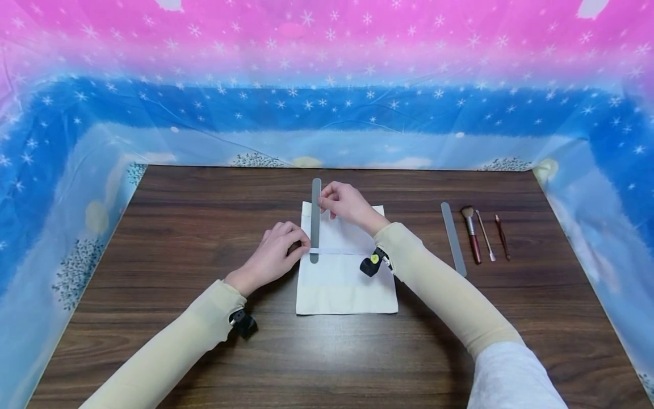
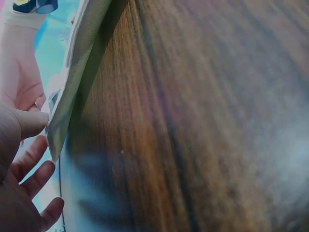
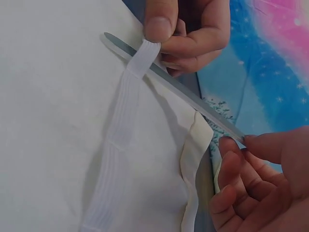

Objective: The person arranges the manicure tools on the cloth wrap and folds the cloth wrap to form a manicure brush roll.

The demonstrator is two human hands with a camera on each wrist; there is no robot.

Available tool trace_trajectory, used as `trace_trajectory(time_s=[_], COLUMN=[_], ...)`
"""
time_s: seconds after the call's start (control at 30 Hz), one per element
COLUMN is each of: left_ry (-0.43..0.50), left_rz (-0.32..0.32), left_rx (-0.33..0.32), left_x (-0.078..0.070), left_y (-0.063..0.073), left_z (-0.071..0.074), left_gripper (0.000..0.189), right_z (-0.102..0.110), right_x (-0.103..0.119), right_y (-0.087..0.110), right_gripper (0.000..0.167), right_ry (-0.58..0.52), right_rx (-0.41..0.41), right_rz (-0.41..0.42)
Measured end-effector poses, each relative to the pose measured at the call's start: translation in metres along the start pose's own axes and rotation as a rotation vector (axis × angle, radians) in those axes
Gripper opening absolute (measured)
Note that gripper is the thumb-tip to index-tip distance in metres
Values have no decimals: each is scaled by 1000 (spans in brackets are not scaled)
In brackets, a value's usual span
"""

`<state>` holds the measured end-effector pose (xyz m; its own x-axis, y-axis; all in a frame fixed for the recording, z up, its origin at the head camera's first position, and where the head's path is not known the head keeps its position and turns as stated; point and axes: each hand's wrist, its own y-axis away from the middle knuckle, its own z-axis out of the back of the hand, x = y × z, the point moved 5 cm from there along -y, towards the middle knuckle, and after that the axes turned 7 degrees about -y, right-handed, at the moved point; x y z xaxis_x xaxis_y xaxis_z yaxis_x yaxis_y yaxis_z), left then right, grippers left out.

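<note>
A white fabric piece [image 1: 347, 295] lies on the table with a white elastic band [image 3: 108, 166] across it. At its left edge my left hand [image 1: 276, 250] pinches the band and lifts it from the cloth. A long grey nail file [image 1: 315, 221] passes under the raised band, its lower end showing below it. My right hand [image 1: 348, 204] holds the file near its upper end between thumb and fingers, as the right wrist view shows. In the left wrist view the fabric's edge [image 2: 70, 92] stands beside my left fingers.
On the right of the wooden table [image 1: 204, 199] lie a second grey nail file [image 1: 453, 238], a makeup brush [image 1: 471, 234], a thin metal tool with a flat tip [image 1: 485, 234] and a slim brown tool [image 1: 502, 237]. A snowflake-patterned curtain [image 1: 327, 108] surrounds the table.
</note>
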<state>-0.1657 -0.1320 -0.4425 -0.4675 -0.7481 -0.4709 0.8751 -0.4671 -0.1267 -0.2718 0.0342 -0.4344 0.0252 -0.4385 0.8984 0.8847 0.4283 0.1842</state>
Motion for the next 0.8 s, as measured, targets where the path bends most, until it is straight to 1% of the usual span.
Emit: trace_trajectory(time_s=[0.13, 0.23, 0.33, 0.43, 0.5, 0.8], left_ry=[-3, -4, -7, -10, -13, -13], left_rz=[-1, -1, 1, 4, 4, -1], left_rx=[-2, -4, -3, 2, 3, -3], left_x=[-1, -1, -1, -1, -1, 0], left_y=[0, 0, 1, 0, 0, 0], left_z=[0, 0, 0, 0, -1, -2], left_gripper=[8, 8, 7, 6, 5, 4], right_z=[-3, -4, -5, -5, -6, -13], right_x=[-2, -3, -4, -4, -5, -7], right_y=[3, 5, 7, 9, 10, 16], right_gripper=[17, 22, 38, 55, 60, 58], right_ry=[-6, -19, -19, -2, 12, 57], right_rx=[0, 1, -2, -1, 6, 41], right_rz=[-18, -27, -18, 11, 25, 29])
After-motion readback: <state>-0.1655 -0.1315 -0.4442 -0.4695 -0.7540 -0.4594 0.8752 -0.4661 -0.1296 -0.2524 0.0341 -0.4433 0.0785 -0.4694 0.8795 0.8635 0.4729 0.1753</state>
